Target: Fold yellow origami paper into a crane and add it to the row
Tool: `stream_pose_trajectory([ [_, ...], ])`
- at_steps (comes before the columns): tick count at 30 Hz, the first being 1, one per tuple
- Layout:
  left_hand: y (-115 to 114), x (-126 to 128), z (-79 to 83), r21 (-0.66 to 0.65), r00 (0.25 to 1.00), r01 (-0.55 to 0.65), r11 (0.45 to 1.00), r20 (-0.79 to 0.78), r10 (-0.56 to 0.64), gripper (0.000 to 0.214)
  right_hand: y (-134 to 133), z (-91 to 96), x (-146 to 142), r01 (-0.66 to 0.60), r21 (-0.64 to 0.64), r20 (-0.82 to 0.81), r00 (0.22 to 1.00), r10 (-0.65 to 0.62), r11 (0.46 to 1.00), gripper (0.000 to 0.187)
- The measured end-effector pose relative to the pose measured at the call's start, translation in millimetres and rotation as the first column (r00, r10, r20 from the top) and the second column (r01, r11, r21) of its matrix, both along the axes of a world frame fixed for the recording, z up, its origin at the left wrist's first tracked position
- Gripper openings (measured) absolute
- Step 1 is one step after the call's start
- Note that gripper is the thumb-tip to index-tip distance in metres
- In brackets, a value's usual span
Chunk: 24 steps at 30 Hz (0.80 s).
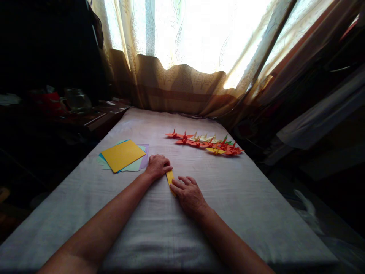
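Note:
A strip of folded yellow paper [170, 178] lies on the cloth-covered table between my hands. My left hand [157, 166] is closed at its far end, fingers curled and thumb pressed on the paper. At the near end, my right hand [190, 195] has its fingers apart, with the fingertips nearest the strip touching its edge. Left of my left hand is a stack of paper sheets, a yellow sheet [123, 155] on top, with green, blue and purple sheets [145, 156] showing beneath. Folded paper cranes, mostly orange-red [184, 139], stand in rows farther back on the right.
Pale cloth [245, 213] covers the table. Among the cranes are a yellow crane [215, 150] and some cream and green ones. A dark side table [97, 118] with a glass jar [77, 99] stands at the left. Behind hangs a curtain [176, 85] before a bright window.

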<state>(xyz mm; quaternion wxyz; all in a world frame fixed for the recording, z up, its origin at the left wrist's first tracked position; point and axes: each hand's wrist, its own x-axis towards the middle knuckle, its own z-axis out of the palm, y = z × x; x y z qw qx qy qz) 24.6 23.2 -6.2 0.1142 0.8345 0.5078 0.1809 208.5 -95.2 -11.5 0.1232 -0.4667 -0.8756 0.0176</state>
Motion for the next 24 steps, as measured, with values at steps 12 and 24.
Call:
stream_pose_trajectory([
  [12, -10.0, -27.5, 0.3, -0.033, 0.984, 0.179, 0.983, 0.017, -0.179, 0.033, -0.7, -1.6, -2.3, 0.015, 0.004, -0.016, 1.000, -0.015, 1.000, 0.032],
  [24, -1.7, -19.6, -2.9, 0.035, 0.991, 0.111, 0.993, 0.066, -0.113, 0.016, -1.1, -2.2, -2.2, 0.027, 0.016, -0.039, 0.999, -0.026, 1.000, 0.034],
])
